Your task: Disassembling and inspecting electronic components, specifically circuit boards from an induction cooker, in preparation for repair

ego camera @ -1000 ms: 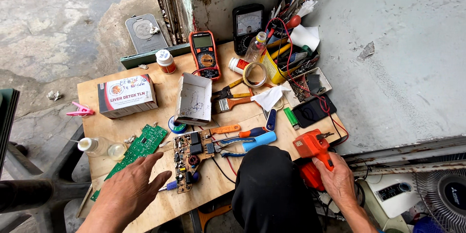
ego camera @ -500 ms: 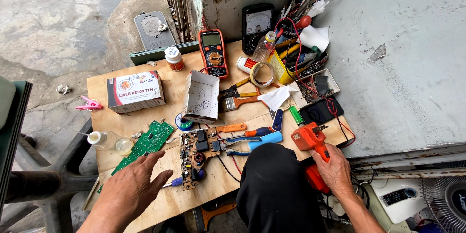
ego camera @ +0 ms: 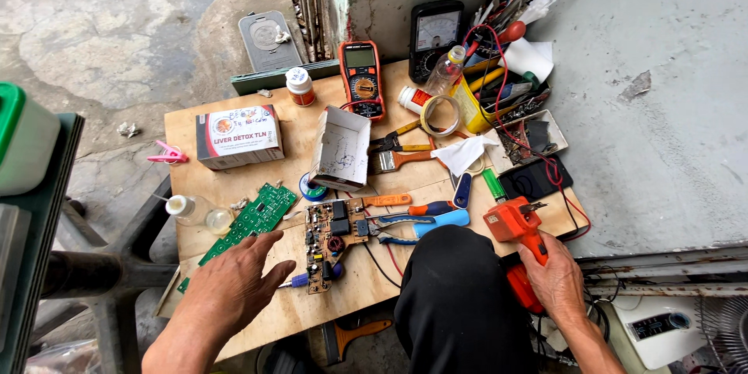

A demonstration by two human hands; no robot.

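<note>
My left hand (ego camera: pixel 227 290) lies flat and open on the wooden board (ego camera: pixel 257 179), fingers spread. Its fingertips are near a green circuit board (ego camera: pixel 251 221) and a brown circuit board (ego camera: pixel 333 241) with components on top. A small blue-handled screwdriver (ego camera: pixel 298 280) lies just beside its fingers. My right hand (ego camera: pixel 555 276) grips the handle of an orange power drill (ego camera: pixel 516 226) at the board's right edge. My knee in black cloth (ego camera: pixel 460 304) sits between both hands.
On the board lie a red and white carton (ego camera: pixel 238 135), an open white box (ego camera: pixel 340 148), an orange multimeter (ego camera: pixel 361 78), a black analog meter (ego camera: pixel 435 35), tape roll (ego camera: pixel 439 115), pliers (ego camera: pixel 405 227), brush (ego camera: pixel 401 160), bottles, and tangled wires. A green stool (ego camera: pixel 31 210) stands left.
The view has shifted slightly, so the board sits more to the right in frame. Both hands stay in about the same places on the board and the drill.
</note>
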